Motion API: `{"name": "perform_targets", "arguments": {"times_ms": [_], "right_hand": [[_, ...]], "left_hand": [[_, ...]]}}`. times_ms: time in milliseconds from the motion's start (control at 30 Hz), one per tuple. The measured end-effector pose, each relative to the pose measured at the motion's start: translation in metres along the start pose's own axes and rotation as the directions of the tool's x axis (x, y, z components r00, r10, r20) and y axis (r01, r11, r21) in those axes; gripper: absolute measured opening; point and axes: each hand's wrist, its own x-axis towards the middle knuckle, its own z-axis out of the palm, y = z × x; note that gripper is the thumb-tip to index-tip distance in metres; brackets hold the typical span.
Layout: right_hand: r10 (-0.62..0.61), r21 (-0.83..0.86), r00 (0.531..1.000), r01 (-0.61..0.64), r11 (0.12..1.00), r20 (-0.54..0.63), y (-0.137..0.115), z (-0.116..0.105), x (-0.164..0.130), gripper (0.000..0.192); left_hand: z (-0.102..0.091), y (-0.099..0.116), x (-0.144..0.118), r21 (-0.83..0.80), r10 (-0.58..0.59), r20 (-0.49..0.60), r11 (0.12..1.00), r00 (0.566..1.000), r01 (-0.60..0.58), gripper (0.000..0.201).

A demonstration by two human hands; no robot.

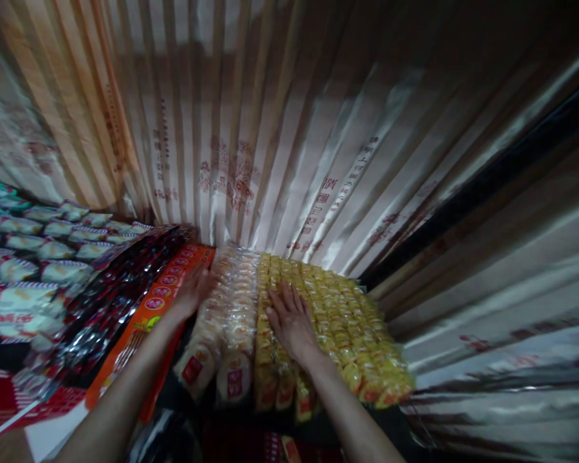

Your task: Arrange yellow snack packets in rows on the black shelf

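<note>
Right hand point(292, 321) lies flat, released, on the yellow snack packs point(347, 328), their rows running away from the person. Left hand point(193, 292), grip unclear, touches the clear biscuit packs point(231, 315) just left. Striped wrapped stacks point(289, 148) behind.

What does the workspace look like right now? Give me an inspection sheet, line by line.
Surface: hidden under tightly packed rows of snack packs; no bare part shows.
Job's things: clear-wrapped cracker packs in long rows, yellow snack packs beside them on the right.
Clutter: orange box, dark shiny packs and white packs to the left.
Hands: left hand rests at the left edge of the cracker packs, fingers hidden behind them; right hand lies flat, fingers spread, on the yellow snack packs.
Cables: nothing seen.
Surroundings: striped shiny sheets with red print stand behind and to the right; the light is dim.
</note>
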Motion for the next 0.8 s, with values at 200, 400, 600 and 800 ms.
{"name": "perform_targets", "arguments": {"times_ms": [200, 400, 600, 800], "right_hand": [[0.061, -0.063, 0.987, -0.052, 0.997, 0.150, -0.001, 0.003, 0.004, 0.047], [-0.004, -0.014, 1.000, 0.004, 1.000, 0.005, 0.000, 0.002, 0.005, 0.044], [-0.120, 0.221, 0.916, 0.217, 0.951, -0.383, -0.024, -0.021, -0.033, 0.038], [-0.224, 0.313, 0.912, 0.336, 0.888, -0.343, -0.067, -0.008, -0.123, 0.033]], "left_hand": [[0.010, 0.002, -0.135, 0.256, 0.180, -0.106, 0.955, 0.978, -0.148, 0.058], [0.023, 0.020, -0.199, 0.357, 0.179, -0.126, 0.926, 0.976, -0.124, 0.067], [0.037, 0.006, -0.197, 0.389, 0.205, -0.198, 0.914, 0.958, -0.116, 0.060], [0.041, -0.004, -0.190, 0.340, 0.132, -0.300, 0.940, 0.945, -0.023, 0.053]]}}
